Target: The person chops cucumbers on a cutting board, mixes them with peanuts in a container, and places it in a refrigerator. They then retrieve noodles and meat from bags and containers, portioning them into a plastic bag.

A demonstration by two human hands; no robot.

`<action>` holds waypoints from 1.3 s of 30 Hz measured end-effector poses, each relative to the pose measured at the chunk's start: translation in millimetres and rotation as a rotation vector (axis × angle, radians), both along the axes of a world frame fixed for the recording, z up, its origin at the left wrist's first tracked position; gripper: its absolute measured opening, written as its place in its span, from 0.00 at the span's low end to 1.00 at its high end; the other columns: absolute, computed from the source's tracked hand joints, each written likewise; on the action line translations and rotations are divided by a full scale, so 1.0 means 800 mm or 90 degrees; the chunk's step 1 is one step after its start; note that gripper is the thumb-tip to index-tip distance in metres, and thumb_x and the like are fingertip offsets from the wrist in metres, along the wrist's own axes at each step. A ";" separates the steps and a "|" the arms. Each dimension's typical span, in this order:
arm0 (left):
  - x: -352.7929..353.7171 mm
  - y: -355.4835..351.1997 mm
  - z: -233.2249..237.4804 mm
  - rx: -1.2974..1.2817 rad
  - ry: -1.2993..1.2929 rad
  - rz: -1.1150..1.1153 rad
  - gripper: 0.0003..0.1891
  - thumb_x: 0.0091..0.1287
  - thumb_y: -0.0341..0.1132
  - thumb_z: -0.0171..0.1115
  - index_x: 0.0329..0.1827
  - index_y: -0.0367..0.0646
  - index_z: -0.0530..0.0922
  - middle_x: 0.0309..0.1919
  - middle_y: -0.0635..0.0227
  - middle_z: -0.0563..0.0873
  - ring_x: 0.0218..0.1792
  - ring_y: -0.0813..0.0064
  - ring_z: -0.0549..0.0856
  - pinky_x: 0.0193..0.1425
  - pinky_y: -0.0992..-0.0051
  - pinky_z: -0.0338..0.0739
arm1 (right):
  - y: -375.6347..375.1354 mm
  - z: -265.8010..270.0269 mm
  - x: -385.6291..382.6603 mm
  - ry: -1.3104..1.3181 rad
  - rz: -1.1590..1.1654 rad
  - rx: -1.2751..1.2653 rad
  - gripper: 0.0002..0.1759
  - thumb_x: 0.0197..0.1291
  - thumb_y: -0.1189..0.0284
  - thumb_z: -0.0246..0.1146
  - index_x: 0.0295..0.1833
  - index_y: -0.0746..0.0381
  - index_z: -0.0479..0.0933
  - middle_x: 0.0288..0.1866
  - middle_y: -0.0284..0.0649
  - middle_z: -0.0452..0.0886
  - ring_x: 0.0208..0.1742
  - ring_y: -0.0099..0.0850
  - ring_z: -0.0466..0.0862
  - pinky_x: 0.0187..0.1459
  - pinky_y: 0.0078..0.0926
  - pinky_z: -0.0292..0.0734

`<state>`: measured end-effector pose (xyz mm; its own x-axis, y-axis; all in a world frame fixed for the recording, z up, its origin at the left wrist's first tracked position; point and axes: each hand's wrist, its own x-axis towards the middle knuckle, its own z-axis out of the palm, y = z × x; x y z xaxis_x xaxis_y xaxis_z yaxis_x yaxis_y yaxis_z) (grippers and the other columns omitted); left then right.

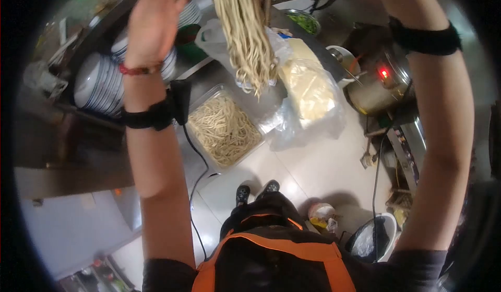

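My left hand (155,23) is raised at the upper left, slightly blurred, its fingers stretched out and partly cut off by the top edge. Nothing shows in it. To its right hangs a long bundle of pale noodles (242,31), whose upper end and support lie outside the view. Below the bundle, a clear plastic container (249,155) holds a heap of loose noodles (223,130). My right forearm (441,104) reaches up on the right; its hand is beyond the top edge. A plastic bag with pale yellow sheets (309,91) lies beside the hanging noodles.
Stacked plates (94,85) stand at the left. A bowl of chopped greens (303,23) is at the back. A metal pot (376,93) with a red light on it sits at the right. A lined bin (387,234) stands on the floor, and a cable (190,198) hangs from my left wrist.
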<state>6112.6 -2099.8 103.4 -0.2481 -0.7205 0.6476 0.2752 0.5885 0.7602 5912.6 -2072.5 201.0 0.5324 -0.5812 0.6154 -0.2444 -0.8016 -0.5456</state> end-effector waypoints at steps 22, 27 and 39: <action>0.084 0.057 -0.306 0.633 -0.165 -0.078 0.10 0.58 0.27 0.58 0.42 0.35 0.76 0.33 0.64 0.82 0.29 0.75 0.82 0.35 0.75 0.79 | -0.017 -0.414 0.172 -0.460 -0.065 0.772 0.13 0.41 0.77 0.69 0.33 0.64 0.73 0.28 0.38 0.77 0.26 0.30 0.78 0.24 0.33 0.77; 0.064 0.060 -0.323 0.689 -0.289 -0.055 0.08 0.58 0.33 0.59 0.33 0.36 0.79 0.23 0.66 0.80 0.21 0.76 0.79 0.27 0.75 0.77 | -0.026 -0.462 0.167 -0.709 -0.153 0.989 0.06 0.45 0.82 0.63 0.31 0.65 0.74 0.27 0.42 0.78 0.27 0.34 0.80 0.31 0.31 0.78; 0.088 0.074 -0.322 0.698 -0.417 0.189 0.12 0.57 0.35 0.57 0.39 0.36 0.80 0.28 0.61 0.84 0.29 0.68 0.83 0.35 0.70 0.77 | -0.042 -0.587 0.079 -0.355 -0.576 0.803 0.21 0.45 0.67 0.69 0.43 0.68 0.75 0.33 0.45 0.82 0.35 0.32 0.82 0.33 0.30 0.77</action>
